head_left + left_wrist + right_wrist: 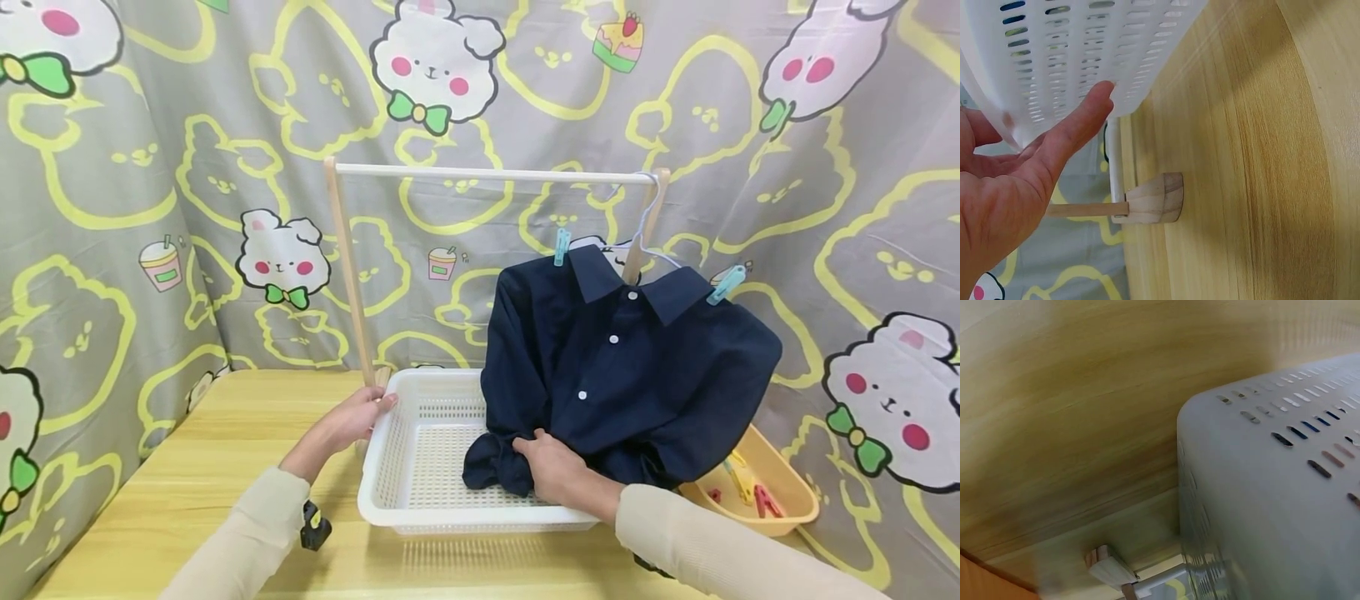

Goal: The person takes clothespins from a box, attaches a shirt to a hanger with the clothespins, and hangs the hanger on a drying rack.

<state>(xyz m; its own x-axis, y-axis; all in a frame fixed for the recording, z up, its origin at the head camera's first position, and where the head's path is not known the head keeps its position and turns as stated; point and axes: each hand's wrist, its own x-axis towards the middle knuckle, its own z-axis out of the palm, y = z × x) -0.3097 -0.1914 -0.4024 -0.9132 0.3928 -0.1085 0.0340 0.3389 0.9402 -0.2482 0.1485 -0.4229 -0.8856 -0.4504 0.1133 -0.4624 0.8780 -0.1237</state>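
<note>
A dark navy button-up shirt (645,367) hangs on a pale lilac hanger (643,225), with a light-blue clothespin (562,247) on one shoulder and another clothespin (726,285) on the other. Its lower part bunches inside a white plastic basket (390,492). My right hand (558,471) reaches over the basket's front rim and grips the bunched cloth, its fingertips partly hidden by fabric. At the basket's left end, my left hand (358,419) holds the rim, thumb over the top. In the left wrist view its fingers (1082,122) lie along the outer slotted wall.
A wooden rack with a white rod (480,174) stands behind the basket and carries the hanger. To the right, partly behind the shirt, a yellow tray (795,504) holds several clothespins (765,502). A patterned curtain (187,167) surrounds the wood-grain table (187,500).
</note>
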